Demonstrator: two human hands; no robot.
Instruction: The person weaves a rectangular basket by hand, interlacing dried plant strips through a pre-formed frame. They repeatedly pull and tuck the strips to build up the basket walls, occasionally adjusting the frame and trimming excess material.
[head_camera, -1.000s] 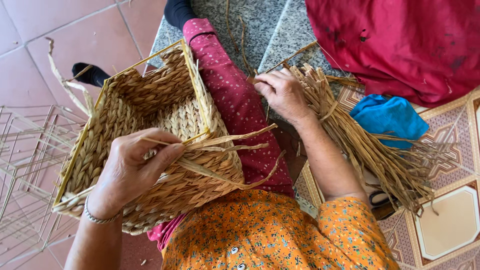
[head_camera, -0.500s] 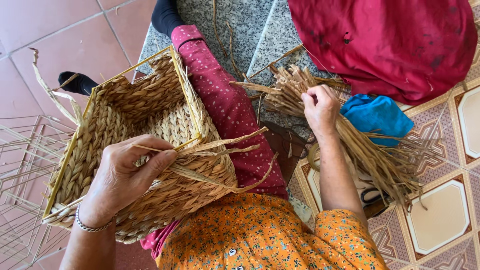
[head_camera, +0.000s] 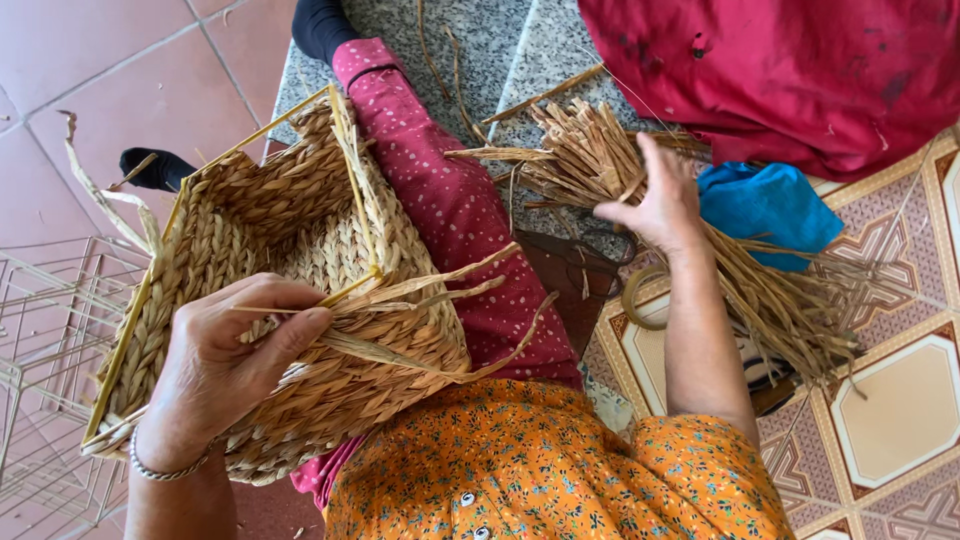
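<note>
Fingers (head_camera: 300, 330) over basket (head_camera: 290, 230) rim
</note>
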